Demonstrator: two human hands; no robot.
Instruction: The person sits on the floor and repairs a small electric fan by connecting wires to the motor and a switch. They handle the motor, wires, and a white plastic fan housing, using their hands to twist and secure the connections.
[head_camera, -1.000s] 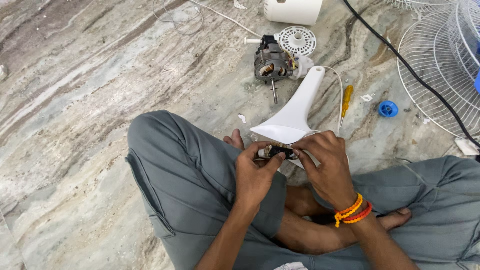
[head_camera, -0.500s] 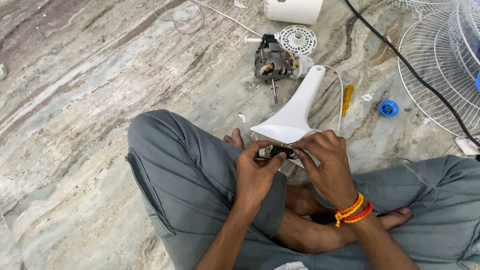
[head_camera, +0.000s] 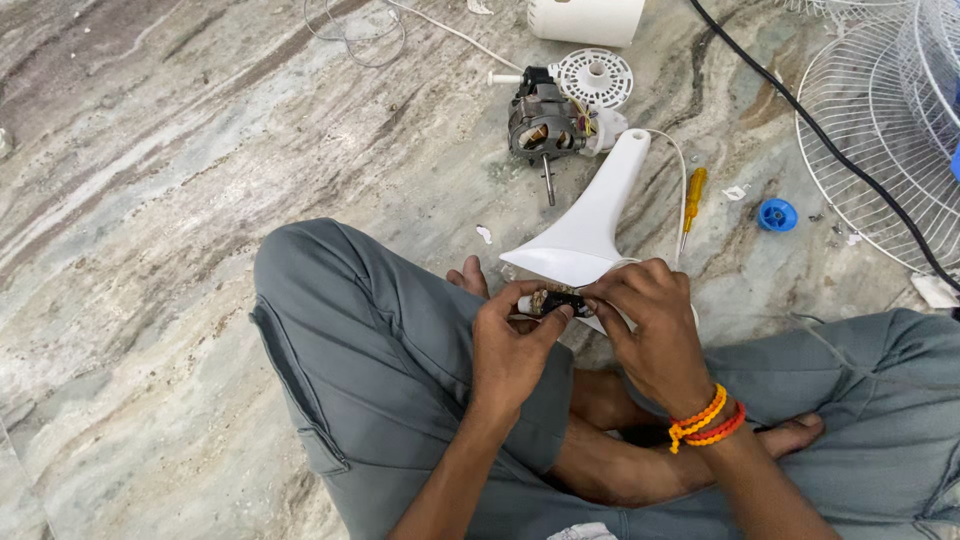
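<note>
Two hands: left hand (head_camera: 515, 345) and right hand (head_camera: 650, 325) are still pinching one small dark part (head_camera: 560, 302).
Change: nothing is shifting.
Motor (head_camera: 545, 125): lying at twelve o'clock.

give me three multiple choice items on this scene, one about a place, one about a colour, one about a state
1. Where does the yellow-handled screwdriver lie?
A. on the floor beside the white plastic stand piece
B. on the person's knee
C. inside the wire fan guard

2. What colour is the small round cap on the floor?
A. red
B. blue
C. green

3. How is the small dark part held?
A. it lies untouched on the floor
B. by the left hand alone
C. between the fingers of both hands, the right hand too

Answers:
1 A, the screwdriver rests on the stone floor just beside the stand piece.
2 B, the cap by the fan guard is plainly blue.
3 C, fingertips of both hands meet on the part above the lap.
</note>
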